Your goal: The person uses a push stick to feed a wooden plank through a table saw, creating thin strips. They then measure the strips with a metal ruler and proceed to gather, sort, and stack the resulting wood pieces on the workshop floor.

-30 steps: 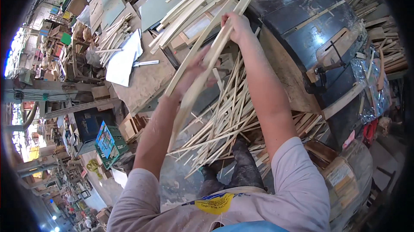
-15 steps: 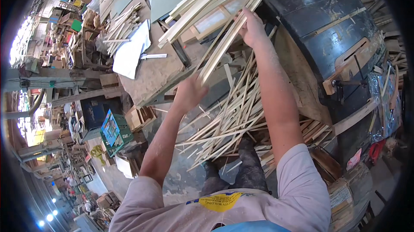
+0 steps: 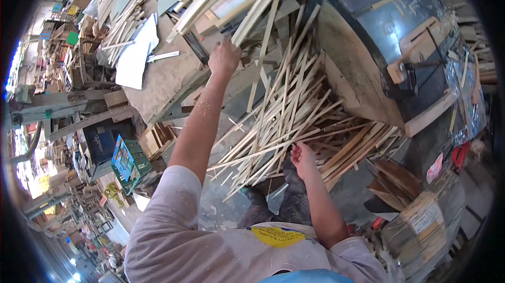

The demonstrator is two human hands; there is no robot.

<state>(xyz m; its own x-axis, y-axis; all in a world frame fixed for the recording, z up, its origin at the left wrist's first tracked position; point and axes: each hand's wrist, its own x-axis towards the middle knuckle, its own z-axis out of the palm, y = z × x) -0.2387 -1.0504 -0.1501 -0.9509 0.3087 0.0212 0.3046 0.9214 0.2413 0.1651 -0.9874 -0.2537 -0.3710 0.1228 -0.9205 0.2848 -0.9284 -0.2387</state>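
My left hand (image 3: 225,58) is closed on the lower ends of long pale wooden strips (image 3: 261,7), which extend up and right over the cluttered worktable (image 3: 168,78). My right hand (image 3: 302,155) hangs lower, beside a tangled pile of thin offcuts (image 3: 273,135), its fingers curled; whether anything is inside them I cannot make out. Below the pile show my dark-trousered legs (image 3: 292,201).
A dark curved surface (image 3: 379,20) with a clamped wooden piece (image 3: 415,46) stands at the upper right. White sheets (image 3: 137,57) lie on the worktable. A green crate (image 3: 131,172) is at the lower left, and stacked brown boards (image 3: 347,151) are at the right.
My right hand has left the long strips and dropped beside the offcut pile. My left hand has moved upward along with the strips, gripping their lower ends.
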